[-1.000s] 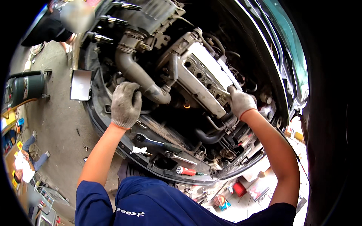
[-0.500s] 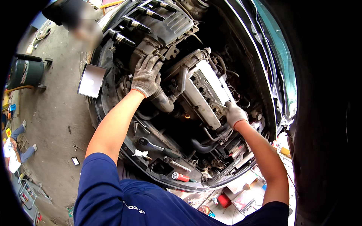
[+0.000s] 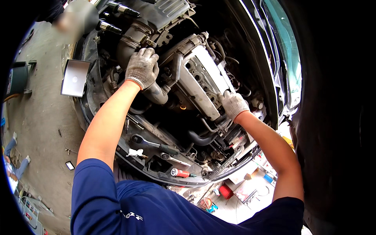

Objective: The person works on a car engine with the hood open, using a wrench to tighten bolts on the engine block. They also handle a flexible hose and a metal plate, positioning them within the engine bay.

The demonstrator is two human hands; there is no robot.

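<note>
My left hand point(image 3: 142, 69), in a dirty knit work glove with an orange cuff, is curled over the black air intake hose point(image 3: 157, 94) beside the engine. My right hand point(image 3: 235, 105), in a similar paler glove, is at the near right end of the grey engine valve cover point(image 3: 188, 91). Its fingers are closed near the last of several round holes point(image 3: 196, 77) along the cover's middle; whatever they hold is hidden. Strong light bleaches the cover's right side.
Along the car's front edge lie a black-handled ratchet point(image 3: 150, 143), another ratchet point(image 3: 174, 159), a red flashlight point(image 3: 180, 172) and a crumpled white rag point(image 3: 135, 152). Several ignition coils point(image 3: 109, 27) rest at the upper left, near an open flat box point(image 3: 75, 78). Another person point(image 3: 76, 19) stands there.
My view has shifted, moving the engine bay up and left in it. My left fingers have gone from spread to bent on the hose. The thin rod at my right fingers no longer shows.
</note>
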